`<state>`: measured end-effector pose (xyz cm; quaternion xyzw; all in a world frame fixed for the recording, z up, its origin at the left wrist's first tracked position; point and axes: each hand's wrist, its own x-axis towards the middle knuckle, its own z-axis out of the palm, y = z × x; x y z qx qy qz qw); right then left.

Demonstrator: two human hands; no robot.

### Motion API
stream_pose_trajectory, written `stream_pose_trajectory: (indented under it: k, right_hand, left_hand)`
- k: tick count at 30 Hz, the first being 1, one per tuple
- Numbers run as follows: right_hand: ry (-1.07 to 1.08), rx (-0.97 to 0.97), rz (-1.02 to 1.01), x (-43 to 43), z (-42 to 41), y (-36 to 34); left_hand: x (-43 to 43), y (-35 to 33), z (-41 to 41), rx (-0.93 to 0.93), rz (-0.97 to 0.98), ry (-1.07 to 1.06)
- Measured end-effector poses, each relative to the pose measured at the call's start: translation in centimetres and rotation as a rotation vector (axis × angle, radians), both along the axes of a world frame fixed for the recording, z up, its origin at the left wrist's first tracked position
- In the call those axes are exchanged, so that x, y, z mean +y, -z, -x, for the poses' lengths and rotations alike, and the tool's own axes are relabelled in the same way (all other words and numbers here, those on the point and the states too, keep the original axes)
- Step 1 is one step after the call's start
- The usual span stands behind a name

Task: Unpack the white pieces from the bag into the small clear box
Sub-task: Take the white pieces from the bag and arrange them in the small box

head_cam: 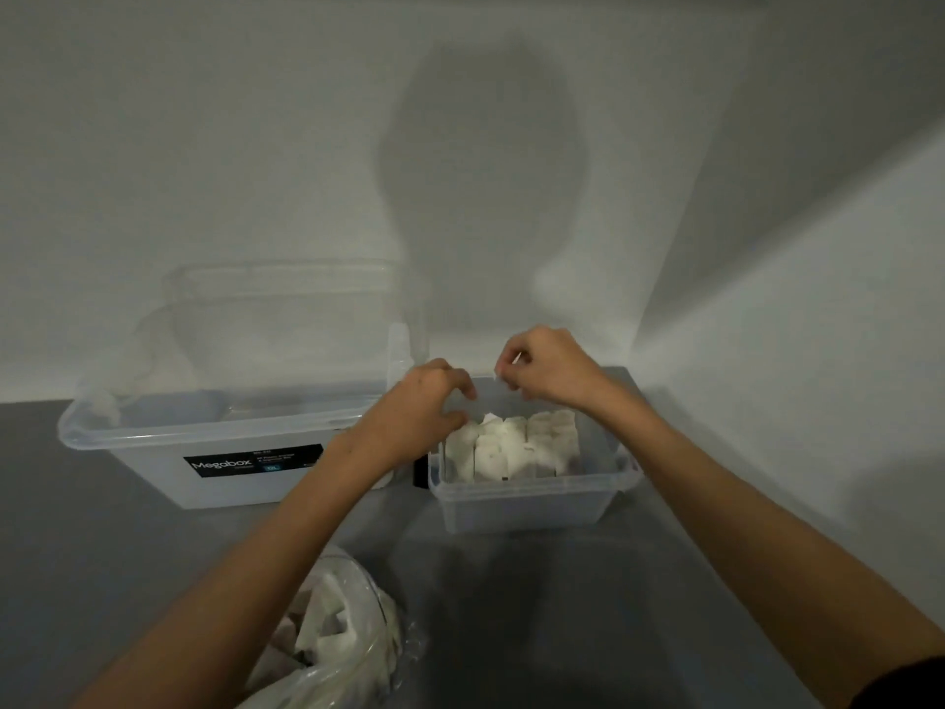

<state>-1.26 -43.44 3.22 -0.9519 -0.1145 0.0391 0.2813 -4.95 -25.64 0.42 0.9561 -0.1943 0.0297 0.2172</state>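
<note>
Head view, desk (562,606) seen from its near edge. Both grips work above the small box (526,509), which stands at the far right of the desk, close to the corner of the wall (204,145).

The left grip (424,406) hangs over the left end of the box with fingers curled, fingertips just above the white pieces (511,445). Whether it touches or holds one cannot be told. The right grip (547,368) sits higher, above the far rim, thumb and forefinger drawn close together. Whether anything lies between them cannot be told.

The white pieces stand upright in a tight row across the far half of the box. The near half of its floor is bare. They are soft-edged, matte, roughly rectangular.

The bag (404,652) lies at the near edge, under the left forearm, well apart from the box. It is of clear crinkled film, open, with more white pieces (327,631) heaped inside.

A large box (169,478) of the same translucent plastic stands just left of the small one, its black label (250,463) facing the viewer. The grey, smooth desk surface is open between bag and small box, and along the near right.
</note>
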Motion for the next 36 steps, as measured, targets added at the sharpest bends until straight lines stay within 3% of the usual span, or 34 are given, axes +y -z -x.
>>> stream_pose_trajectory:
  k: [5, 10, 16, 19, 22, 30, 36]
  right_hand:
    - [-0.058, -0.056, -0.130, 1.3, 5.0, -4.5]
    - [-0.168, 0.060, -0.186, 6.7, 9.6, -4.0]
    - [-0.343, 0.225, -0.038, 15.1, 14.0, 1.3]
    - [-0.365, 0.331, 0.096, 18.0, 15.4, 4.7]
    - [-0.374, 0.311, 0.267, 19.8, 16.6, 8.0]
    - [-0.215, 0.235, 0.222, 22.4, 18.1, 14.0]
    - [-0.187, 0.306, 0.128, 22.4, 19.1, 14.7]
  left_hand:
    - [3.5, -2.6, 3.9, 0.068, 0.135, -0.004]
    - [8.7, -2.5, 8.6, 0.241, 0.123, 0.021]
    - [13.5, 0.7, 12.1, 0.330, -0.014, 0.003]
    - [14.6, 2.8, 13.6, 0.461, -0.148, -0.022]
    - [15.2, 5.4, 15.0, 0.601, -0.244, -0.040]
    - [16.7, 9.8, 16.3, 0.373, -0.263, -0.149]
    - [18.0, 10.1, 17.0, 0.295, -0.182, -0.140]
